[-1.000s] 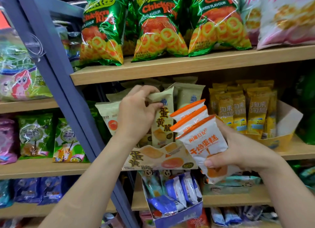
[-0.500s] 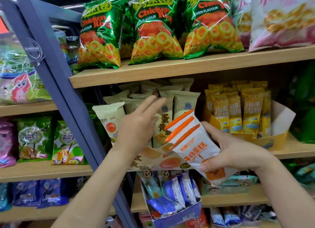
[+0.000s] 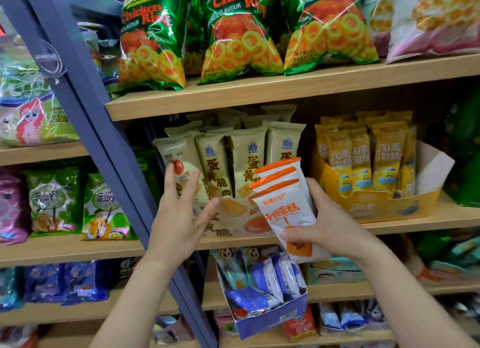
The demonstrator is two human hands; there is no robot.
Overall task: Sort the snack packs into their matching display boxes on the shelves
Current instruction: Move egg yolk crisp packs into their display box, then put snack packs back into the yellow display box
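I note beige packs (image 3: pixel 246 163) upright in their box (image 3: pixel 241 225), left hand (image 3: pixel 179 215) spread and empty before it, right hand (image 3: pixel 335 230) gripping three white-orange packs (image 3: pixel 283 204) I judge not yet boxed

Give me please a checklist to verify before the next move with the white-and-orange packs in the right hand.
1. The right hand grips the white-and-orange packs securely: ok, thumb across the front.
2. The left hand is free: ok, fingers straight, holding nothing.
3. The beige display box behind them matches: not ok, it holds beige packs.
4. The yellow display box matches: not ok, it holds yellow packs.
5. The blue display box below matches: not ok, mostly blue packs inside.
6. A matching box is in view: cannot tell.
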